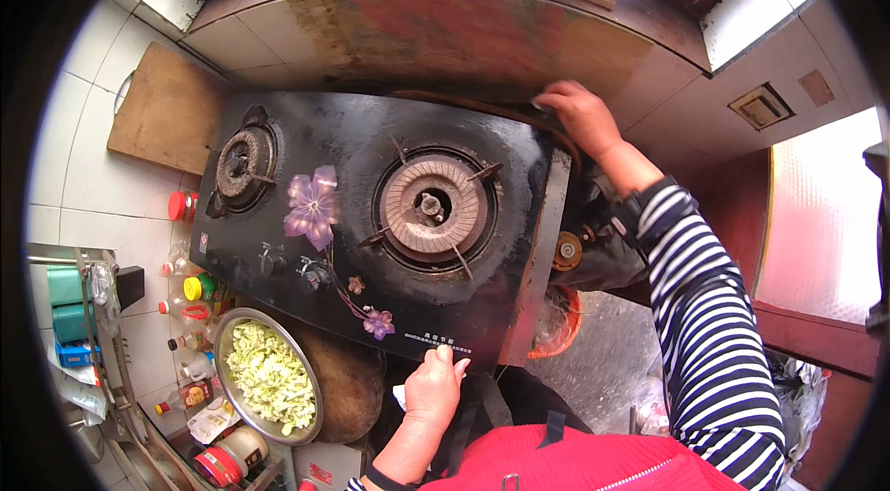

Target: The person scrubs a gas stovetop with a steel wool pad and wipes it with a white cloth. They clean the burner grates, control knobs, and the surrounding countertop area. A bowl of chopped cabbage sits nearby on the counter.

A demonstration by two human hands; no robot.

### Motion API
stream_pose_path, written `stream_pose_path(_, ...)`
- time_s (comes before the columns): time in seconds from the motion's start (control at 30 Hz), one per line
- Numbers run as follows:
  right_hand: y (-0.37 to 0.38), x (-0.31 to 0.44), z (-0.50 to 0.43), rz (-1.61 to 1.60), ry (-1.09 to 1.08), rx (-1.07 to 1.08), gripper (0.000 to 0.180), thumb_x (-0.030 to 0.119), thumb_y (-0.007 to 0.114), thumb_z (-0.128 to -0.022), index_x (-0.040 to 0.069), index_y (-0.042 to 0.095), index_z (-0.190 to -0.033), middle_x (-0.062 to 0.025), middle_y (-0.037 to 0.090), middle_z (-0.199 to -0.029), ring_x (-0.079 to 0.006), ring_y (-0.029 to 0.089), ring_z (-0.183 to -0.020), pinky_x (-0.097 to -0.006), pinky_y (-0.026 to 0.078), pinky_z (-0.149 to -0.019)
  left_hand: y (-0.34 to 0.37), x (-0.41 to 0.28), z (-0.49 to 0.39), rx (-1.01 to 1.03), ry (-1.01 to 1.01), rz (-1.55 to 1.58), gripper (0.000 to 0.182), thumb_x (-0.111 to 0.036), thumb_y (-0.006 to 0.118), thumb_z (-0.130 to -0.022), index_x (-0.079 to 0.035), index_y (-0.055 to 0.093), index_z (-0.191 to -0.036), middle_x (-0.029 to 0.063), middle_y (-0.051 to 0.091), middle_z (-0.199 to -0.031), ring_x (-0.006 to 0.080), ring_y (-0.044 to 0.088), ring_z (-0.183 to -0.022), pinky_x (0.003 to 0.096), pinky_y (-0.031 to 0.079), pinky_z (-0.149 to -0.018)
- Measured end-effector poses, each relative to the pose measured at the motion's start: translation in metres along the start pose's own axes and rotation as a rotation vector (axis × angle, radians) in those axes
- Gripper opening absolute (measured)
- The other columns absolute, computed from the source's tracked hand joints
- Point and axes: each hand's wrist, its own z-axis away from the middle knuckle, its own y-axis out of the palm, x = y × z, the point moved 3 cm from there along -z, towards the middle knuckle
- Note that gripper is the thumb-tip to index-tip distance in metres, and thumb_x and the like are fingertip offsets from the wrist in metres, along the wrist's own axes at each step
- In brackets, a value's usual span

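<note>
Over the front edge of the black glass-topped gas stove, my left hand is closed around a white wad, perhaps tissue or cloth; most of it is hidden by the fingers. My right hand reaches past the stove's far right corner, close to the stained wall. A small pale thing shows at its pinched fingertips, too blurred to name. Between the hands lies the large right burner with bare pan supports. The smaller left burner also carries no pan.
A steel bowl of chopped pale-green vegetable stands at the stove's front left. Several bottles and jars line the left side. A wooden board leans on the tiles. A gas cylinder valve and an orange-rimmed bin are right of the stove.
</note>
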Motion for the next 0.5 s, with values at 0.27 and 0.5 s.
stream_pose_path(0.27,0.094,0.030,-0.112,0.162,-0.529,0.485,0.020,0.008,0.049,-0.082,0.009,0.066,-0.094,-0.0070,0.060,-0.109,-0.0285,0.060,-0.100,-0.0361,0.052,-0.082,-0.003,0.001,-0.001,-0.015,0.011,0.021,0.032,-0.033,0.068,-0.082,-0.008,0.049,-0.086,0.0081,0.053,-0.074,0.0237,0.060,-0.060,0.0325,0.050,-0.052)
stream_pose_path(0.5,0.143,0.025,-0.107,0.351,-0.297,0.597,0.019,0.009,0.053,-0.081,0.003,0.070,-0.090,-0.0104,0.064,-0.103,-0.0292,0.061,-0.097,-0.0384,0.053,-0.080,-0.006,0.002,-0.002,0.016,0.015,0.029,0.031,-0.035,0.066,-0.083,-0.009,0.049,-0.083,0.0070,0.051,-0.072,0.0225,0.059,-0.056,0.0313,0.049,-0.050)
